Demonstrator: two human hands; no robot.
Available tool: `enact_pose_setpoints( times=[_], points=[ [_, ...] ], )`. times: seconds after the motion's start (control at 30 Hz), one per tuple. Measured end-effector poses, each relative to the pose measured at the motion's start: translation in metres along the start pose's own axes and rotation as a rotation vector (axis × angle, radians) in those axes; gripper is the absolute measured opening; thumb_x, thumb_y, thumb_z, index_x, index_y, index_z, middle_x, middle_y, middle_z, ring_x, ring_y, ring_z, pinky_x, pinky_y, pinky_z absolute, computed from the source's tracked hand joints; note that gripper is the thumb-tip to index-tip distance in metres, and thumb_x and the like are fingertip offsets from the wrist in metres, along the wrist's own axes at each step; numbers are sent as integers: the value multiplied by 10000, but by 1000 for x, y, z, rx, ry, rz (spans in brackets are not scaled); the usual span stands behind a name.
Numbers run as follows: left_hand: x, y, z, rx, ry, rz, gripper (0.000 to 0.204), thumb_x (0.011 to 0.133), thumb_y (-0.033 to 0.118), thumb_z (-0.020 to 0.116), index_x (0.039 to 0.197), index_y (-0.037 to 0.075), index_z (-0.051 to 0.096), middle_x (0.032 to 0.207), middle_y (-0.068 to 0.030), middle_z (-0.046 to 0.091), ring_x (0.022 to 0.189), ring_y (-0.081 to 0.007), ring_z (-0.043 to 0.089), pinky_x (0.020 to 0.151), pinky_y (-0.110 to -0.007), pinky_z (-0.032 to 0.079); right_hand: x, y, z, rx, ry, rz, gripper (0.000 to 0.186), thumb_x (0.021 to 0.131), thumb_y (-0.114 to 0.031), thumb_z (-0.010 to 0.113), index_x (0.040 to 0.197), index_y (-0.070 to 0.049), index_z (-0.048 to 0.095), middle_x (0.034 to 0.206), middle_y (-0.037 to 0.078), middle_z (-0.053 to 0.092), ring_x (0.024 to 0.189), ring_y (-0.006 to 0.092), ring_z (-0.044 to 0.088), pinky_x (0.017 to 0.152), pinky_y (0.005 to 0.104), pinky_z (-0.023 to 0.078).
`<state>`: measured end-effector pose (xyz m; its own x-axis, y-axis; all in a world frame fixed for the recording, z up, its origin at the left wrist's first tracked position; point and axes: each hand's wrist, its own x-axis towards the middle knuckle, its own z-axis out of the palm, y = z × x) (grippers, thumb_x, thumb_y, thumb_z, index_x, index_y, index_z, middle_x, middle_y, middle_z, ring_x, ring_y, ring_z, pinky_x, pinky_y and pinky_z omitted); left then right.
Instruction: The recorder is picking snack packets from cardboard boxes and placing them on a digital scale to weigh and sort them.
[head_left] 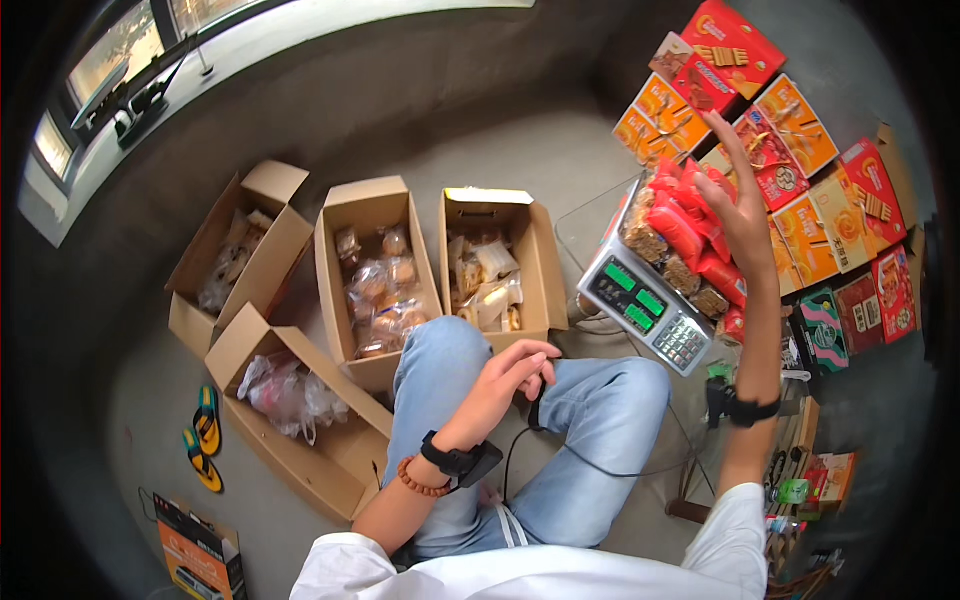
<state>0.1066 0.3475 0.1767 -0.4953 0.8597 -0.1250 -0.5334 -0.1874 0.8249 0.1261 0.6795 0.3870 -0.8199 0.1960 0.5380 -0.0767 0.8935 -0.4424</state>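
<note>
My right hand is raised over a heap of red packets, fingers stretched and spread, with nothing seen in it. The packets lie with clear bags of brown, grainy snacks on a digital scale with lit green displays and a keypad. My left hand hangs loosely curled between my knees, its fingers bent together and nothing visible in them. A black cable runs near that hand and across my leg. Red and orange snack boxes stand stacked beyond my right hand.
Open cardboard boxes stand on the floor at left: one of wrapped round buns, one of bagged pastries, another of bagged food, and one with plastic bags. Flip-flops and an orange-black carton lie lower left.
</note>
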Motion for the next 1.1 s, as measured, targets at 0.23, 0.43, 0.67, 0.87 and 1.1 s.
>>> enact_pose_setpoints(
  times=[0.23,0.43,0.67,0.87,1.1],
  points=[
    [-49,40,-82,57,80,229,383,1091,308,544,1162,-33,701,1151,-136,714,1131,-234,671,1094,-414,485,-40,-95,112,557,-12,-116,705,925,-174,708,1579,1,511,1646,172,514,1574,301,420,1299,433,286],
    [7,9,-252,1234,554,-21,351,968,284,746,1213,33,728,1139,-165,749,1126,-309,710,1006,-433,545,-79,-80,216,538,-277,-41,557,1026,-179,656,1546,-15,542,1535,227,578,1499,386,492,1262,476,365],
    [113,-89,-403,1798,320,-259,961,727,326,911,1576,197,481,1660,-208,418,1430,-479,503,1110,-561,523,-111,-99,269,464,-512,-197,628,1044,-274,660,1571,17,479,1503,237,568,1443,431,515,1234,532,395],
    [161,-140,-458,2046,206,-527,1218,575,492,1028,1621,305,433,1823,-149,107,1626,-476,218,1129,-685,459,-115,-110,253,552,-631,-234,655,958,-293,693,1524,-3,535,1429,234,602,1420,434,523,1222,568,378],
    [158,-170,-457,2082,-117,-500,1057,582,515,1010,1514,267,578,1715,-156,365,1578,-509,296,1189,-725,369,-113,-97,245,419,-527,-56,394,999,-178,647,1375,-57,653,1322,204,673,1322,352,617,1183,552,457]
  ],
)
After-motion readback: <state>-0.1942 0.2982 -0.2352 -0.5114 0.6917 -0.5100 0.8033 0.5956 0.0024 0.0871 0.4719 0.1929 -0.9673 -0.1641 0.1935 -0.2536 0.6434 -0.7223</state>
